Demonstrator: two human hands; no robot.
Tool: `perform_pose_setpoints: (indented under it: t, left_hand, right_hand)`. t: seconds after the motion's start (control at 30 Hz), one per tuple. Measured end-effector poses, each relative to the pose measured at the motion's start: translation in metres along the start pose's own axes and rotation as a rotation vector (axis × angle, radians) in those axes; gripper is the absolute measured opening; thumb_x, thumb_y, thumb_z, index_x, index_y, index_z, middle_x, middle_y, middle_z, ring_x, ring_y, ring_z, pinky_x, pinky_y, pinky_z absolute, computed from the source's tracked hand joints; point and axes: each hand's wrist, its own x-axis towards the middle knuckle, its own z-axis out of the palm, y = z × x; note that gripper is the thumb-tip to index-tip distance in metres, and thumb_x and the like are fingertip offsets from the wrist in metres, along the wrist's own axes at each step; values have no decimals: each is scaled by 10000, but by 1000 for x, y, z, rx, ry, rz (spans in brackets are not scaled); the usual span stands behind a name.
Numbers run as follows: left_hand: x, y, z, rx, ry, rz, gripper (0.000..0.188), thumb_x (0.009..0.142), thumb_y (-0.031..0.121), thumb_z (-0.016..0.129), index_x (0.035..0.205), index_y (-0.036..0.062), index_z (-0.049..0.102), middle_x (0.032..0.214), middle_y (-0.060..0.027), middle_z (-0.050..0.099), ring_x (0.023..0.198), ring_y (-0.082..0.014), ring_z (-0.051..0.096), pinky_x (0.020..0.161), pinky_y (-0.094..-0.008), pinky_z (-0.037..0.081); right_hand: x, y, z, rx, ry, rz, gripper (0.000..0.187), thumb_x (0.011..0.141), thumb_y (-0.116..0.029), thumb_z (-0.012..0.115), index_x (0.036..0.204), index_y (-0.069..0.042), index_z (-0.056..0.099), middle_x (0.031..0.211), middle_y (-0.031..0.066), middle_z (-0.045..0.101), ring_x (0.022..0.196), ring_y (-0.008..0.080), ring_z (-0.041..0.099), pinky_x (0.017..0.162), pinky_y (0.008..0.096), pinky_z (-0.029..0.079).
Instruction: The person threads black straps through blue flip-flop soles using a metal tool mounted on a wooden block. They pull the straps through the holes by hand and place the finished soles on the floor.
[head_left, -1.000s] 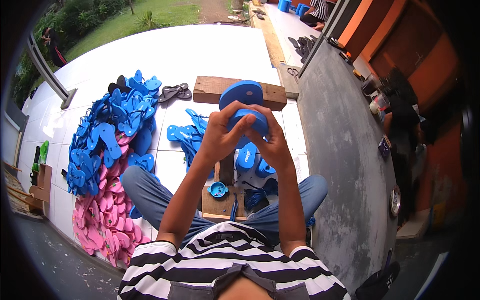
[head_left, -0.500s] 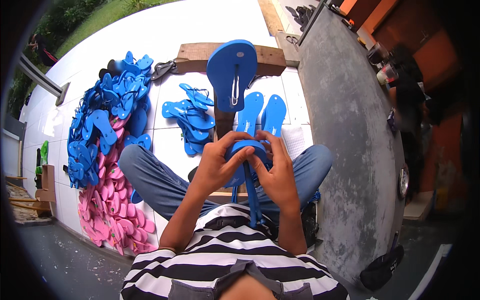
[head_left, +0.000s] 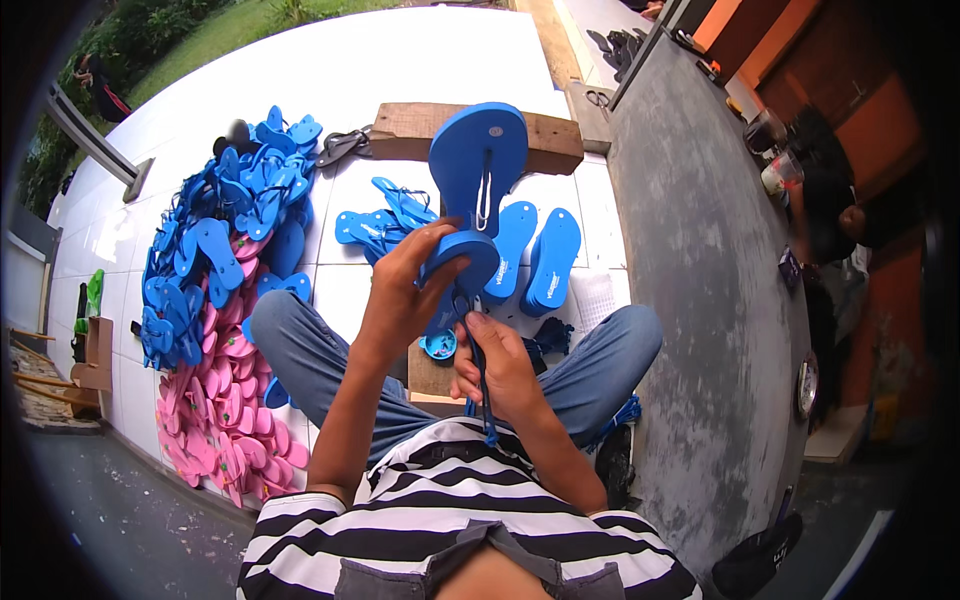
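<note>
My left hand (head_left: 390,295) is closed round a blue flip-flop sole (head_left: 472,252), held tilted above my lap. Below it, the fingers of my right hand (head_left: 500,365) pinch a dark blue strap (head_left: 487,395) that hangs down toward my shirt. Whether the strap passes through the sole is hard to make out. Just beyond my hands, another blue sole (head_left: 465,150) is mounted upright, with a pale metal loop (head_left: 484,200) at its slot. Two more blue soles, one at the left (head_left: 514,232) and a thicker one at the right (head_left: 553,262), lie on the tiles.
A wooden beam (head_left: 405,130) stands behind the mounted sole. Left are piles of blue flip-flops (head_left: 212,250) and pink flip-flops (head_left: 230,400), plus a smaller blue stack (head_left: 365,232). A small blue tub (head_left: 438,346) sits between my legs. A grey ledge (head_left: 690,300) runs along the right.
My right hand has left the sole's edge and moved down onto the strap. My left hand has shifted the sole left and slightly away from me. The view has tilted a little.
</note>
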Motion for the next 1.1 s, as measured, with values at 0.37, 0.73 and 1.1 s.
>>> perform_pose_setpoints:
  t: [0.37,0.73,1.1]
  left_hand:
    - [-37,-30,6,-836,52,-74,421,786,-101,558,1174,35,466,1168,-254,643,1140,-291,605,1035,-421,417]
    - [4,-2,-3,-223,39,405,388,737,28,793,1092,72,641,1137,-157,614,968,-245,683,798,-332,574]
    - [29,0,-2,-174,115,359,326,764,-5,770,1058,57,644,1034,-128,643,909,-210,683,751,-300,587]
  right_hand:
    - [46,-7,-37,631,125,-472,477,964,-462,570,1258,-87,543,1174,102,600,1207,218,508,1113,402,316]
    - [36,-61,-22,-1225,143,-1230,496,720,-129,826,1087,-88,496,1029,148,634,1069,318,599,989,450,448]
    - [55,-66,-26,-1133,196,-1204,414,823,-155,740,1154,-77,502,1099,139,621,1040,311,598,948,439,385]
